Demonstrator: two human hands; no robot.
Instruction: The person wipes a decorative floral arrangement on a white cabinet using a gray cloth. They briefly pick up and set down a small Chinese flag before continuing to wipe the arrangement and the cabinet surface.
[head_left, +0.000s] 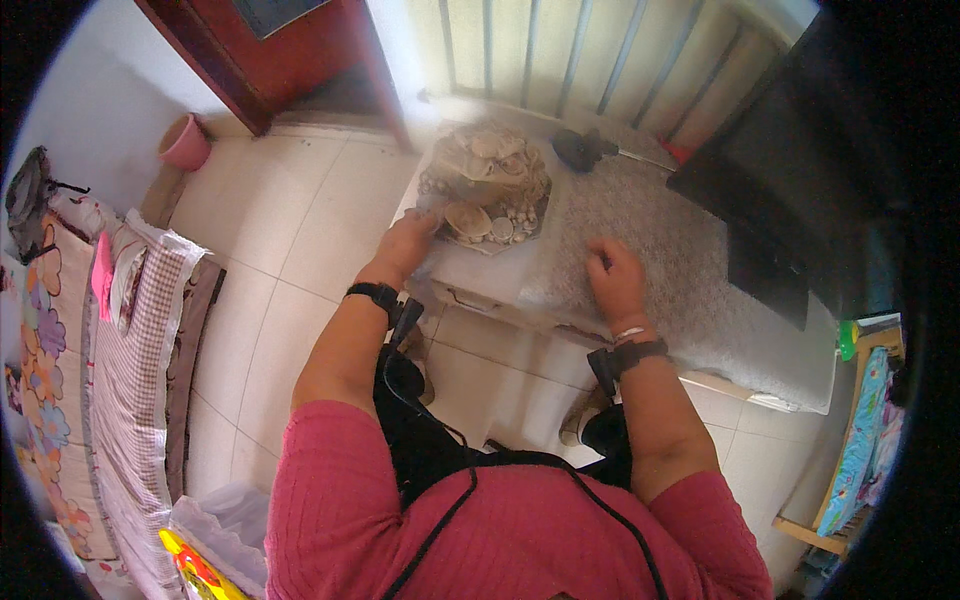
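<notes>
A brown carved ornament (487, 176), shaped like a toad with coins and ingots at its base, sits on the left end of a low cabinet (480, 270). At its left front edge is my left hand (409, 238), fingertips at or against the base; haze and the fingers hide whether something is between them. My right hand (616, 277) is over the grey textured cover (667, 247) on the cabinet, fingers curled in, with nothing visible in it. Whether it touches the cover is unclear. Both wrists wear black straps.
A large black television (795, 150) stands at the right. Behind the ornament lies a dark object with a slim rod (581, 150). A drawer handle (469, 298) is on the cabinet front. Left are a pink pot (185, 142) and a bed with checked cloth (139, 360); right, a wooden rack (840, 480).
</notes>
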